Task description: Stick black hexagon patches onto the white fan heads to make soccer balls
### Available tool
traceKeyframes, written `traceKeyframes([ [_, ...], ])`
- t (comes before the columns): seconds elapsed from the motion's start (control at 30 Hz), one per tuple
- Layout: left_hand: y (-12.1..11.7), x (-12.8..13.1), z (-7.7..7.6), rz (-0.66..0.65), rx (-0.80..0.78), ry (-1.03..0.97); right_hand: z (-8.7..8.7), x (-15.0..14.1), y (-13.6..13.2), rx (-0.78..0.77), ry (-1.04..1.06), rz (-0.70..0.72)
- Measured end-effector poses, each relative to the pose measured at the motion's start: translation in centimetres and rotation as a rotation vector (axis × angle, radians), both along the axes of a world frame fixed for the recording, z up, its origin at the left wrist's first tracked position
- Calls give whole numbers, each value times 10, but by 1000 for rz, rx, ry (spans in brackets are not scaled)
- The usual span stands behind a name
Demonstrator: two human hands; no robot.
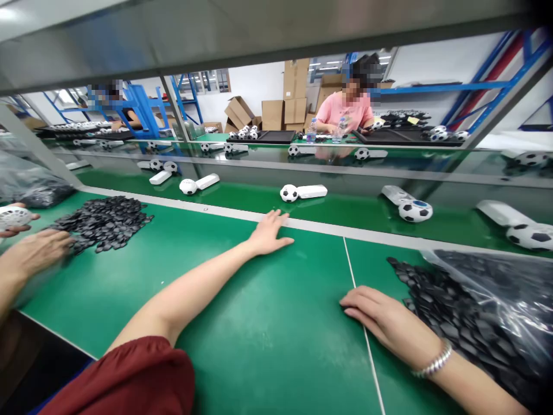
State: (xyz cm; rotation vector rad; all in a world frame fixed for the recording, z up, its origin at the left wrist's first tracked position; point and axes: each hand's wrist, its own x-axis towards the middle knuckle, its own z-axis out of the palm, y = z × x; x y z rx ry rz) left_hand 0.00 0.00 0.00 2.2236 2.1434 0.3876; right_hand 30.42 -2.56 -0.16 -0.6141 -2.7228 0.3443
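Observation:
My left hand (268,235) is stretched out flat, fingers apart and holding nothing, at the pale edge strip (233,213) of the green table (259,323). Beyond its fingertips, on the green belt, lies a white piece with a football-patterned ball (289,193) at one end. My right hand (384,317), with a silver bracelet (433,362) at the wrist, is closed low over the table. A bit of a small black piece shows under its fingertips. Right beside that hand spreads a heap of black pieces (449,314), partly inside a clear plastic bag (510,294).
More football-patterned pieces (415,211) lie along the belt (246,207). At left, another person's hands (37,251) work beside a second black heap (106,222), one holding a white ball part (15,217). Opposite sits a person in pink (345,112). A metal beam (242,34) crosses overhead.

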Motion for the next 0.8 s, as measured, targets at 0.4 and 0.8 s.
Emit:
traceKeyframes([
  [0.4, 27, -212, 33, 795, 134, 18, -5, 0, 0, 221, 119, 17],
  [0.8, 40, -223, 46, 772, 36, 55, 0, -8, 0, 138, 91, -8],
])
